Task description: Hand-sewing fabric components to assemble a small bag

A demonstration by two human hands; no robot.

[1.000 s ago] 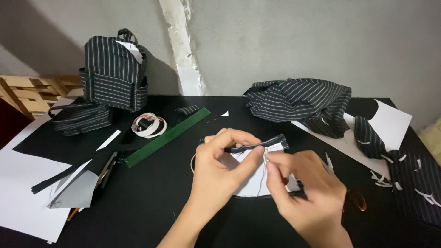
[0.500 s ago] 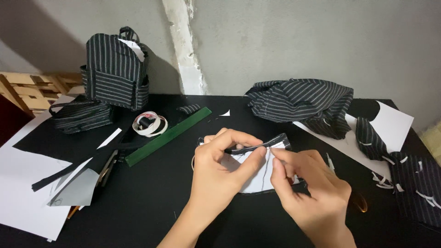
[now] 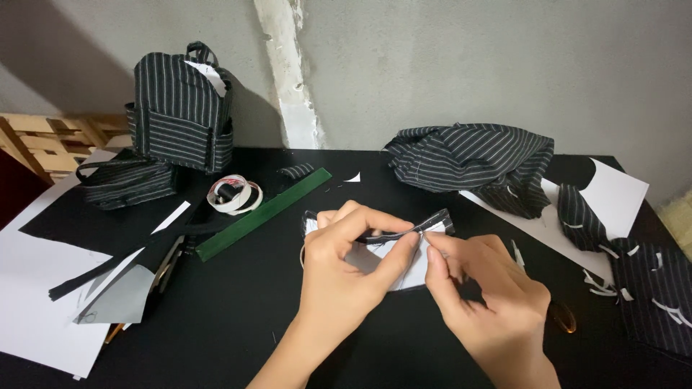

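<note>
Sewing workshop: striped fabric, ruler, tape rolls.

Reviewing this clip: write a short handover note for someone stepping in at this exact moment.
Left hand: pinches the striped fabric strip against the white paper piece.
Right hand: fingertips meet the strip's edge beside the left thumb.
Nearby: green ruler, tape roll, small striped backpack, striped fabric heap.
Done: strip lies along the paper's top edge.
Left: cannot tell how far it is fixed.

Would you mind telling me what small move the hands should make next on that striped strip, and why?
Probably slide the right hand further along the striped strip, pressing it onto the white piece: the left hand already pins it there.
</note>
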